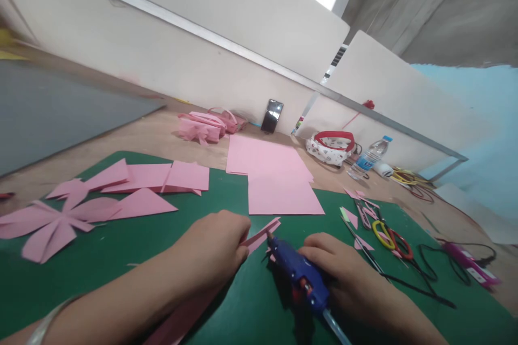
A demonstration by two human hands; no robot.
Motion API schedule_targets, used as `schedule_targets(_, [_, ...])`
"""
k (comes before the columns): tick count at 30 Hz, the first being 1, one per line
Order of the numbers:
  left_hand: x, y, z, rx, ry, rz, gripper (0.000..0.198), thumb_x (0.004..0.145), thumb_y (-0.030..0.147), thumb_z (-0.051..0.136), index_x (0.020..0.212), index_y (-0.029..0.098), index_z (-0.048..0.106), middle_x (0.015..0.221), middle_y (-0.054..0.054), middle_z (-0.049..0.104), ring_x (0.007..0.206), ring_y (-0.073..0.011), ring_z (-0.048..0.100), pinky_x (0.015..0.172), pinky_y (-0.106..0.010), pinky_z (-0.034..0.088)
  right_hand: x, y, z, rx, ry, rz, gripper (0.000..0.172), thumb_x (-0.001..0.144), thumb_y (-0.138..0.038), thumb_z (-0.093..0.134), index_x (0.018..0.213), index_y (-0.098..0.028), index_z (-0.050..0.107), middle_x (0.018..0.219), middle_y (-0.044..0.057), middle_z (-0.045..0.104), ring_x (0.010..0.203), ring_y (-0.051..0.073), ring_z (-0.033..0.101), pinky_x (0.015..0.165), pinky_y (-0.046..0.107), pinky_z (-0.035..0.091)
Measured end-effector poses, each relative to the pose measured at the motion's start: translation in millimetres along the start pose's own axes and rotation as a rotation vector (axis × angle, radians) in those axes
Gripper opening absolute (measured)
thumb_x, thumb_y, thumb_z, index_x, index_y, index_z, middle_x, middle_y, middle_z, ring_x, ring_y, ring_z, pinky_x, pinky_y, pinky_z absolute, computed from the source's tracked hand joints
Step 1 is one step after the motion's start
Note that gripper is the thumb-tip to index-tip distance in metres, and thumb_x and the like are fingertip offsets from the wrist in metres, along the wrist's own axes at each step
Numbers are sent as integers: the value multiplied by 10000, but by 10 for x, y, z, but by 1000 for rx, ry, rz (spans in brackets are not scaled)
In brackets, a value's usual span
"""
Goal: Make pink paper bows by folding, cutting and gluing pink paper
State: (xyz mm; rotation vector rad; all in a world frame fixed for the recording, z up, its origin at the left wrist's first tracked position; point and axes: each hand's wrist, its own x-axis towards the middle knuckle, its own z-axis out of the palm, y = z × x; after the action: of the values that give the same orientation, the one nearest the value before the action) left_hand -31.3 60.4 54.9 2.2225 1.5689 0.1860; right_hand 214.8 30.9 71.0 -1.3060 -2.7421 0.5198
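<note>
My right hand (pixel 342 275) is wrapped around a blue glue gun (pixel 299 272) whose nozzle touches a folded pink paper strip (pixel 261 234). My left hand (pixel 214 250) is closed over the near end of that strip, pressing it on the green cutting mat (pixel 121 259). A clear glue stick pokes out of the gun's back towards me.
Pink paper sheets (pixel 275 175) lie beyond my hands; folded pink petals and a paper flower (pixel 52 221) lie left. Scissors (pixel 390 237), paper scraps and a cable sit right. A water bottle (pixel 366 159), a phone (pixel 272 116) and pink paper bows (pixel 210 125) stand by the wall.
</note>
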Motion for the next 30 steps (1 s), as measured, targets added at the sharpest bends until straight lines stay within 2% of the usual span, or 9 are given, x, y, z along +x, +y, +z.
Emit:
schedule_targets(4, [-27,-5,-1,21,-30,14,172,764,328,426,623,233,452,658,-20,602,583,-200,548,495,-294,277,23,-99,12,10,-67,-65,282,820,-110,528,1079,-193,601,1014,69,594,913,172,535,787,268,444])
schedule_targets(9, [-156,-36,-86,101,-70,47,54,698,266,481,747,252,500,733,-41,629,650,-259,595,511,-313,300,12,-31,5,12,-13,-43,272,825,-128,537,1077,-206,604,1005,64,589,895,167,534,771,266,447])
schedule_targets(14, [-213,-31,-161,149,-131,71,79,753,271,462,794,242,522,764,-61,640,671,-252,609,540,-313,359,-17,-16,-10,20,24,-33,266,824,-144,543,1073,-218,603,1005,66,588,887,168,536,759,263,444])
schedule_targets(20, [-191,11,-194,151,-159,46,87,747,288,498,805,236,538,786,-65,651,689,-244,618,544,-304,375,13,-194,16,57,-39,-33,198,824,-226,549,1004,-178,615,910,68,619,822,177,539,715,280,426])
schedule_targets(23, [-207,28,-209,148,-166,40,93,726,279,527,806,234,542,804,-73,659,713,-257,627,552,-310,386,20,-159,37,112,41,77,238,787,-347,586,936,-163,604,839,59,621,749,185,540,663,294,413])
schedule_targets(26, [-213,22,-210,139,-172,47,110,701,264,549,806,233,547,822,-80,665,734,-277,633,565,-326,404,-1,-70,47,162,138,235,238,852,-382,487,876,-166,582,816,48,604,716,173,522,630,284,408])
schedule_targets(30, [-185,4,-193,130,-173,67,154,689,223,540,841,239,555,856,-81,667,762,-295,637,581,-349,430,-31,-35,50,225,151,296,322,887,-445,434,888,-168,597,780,29,586,683,156,486,623,279,423])
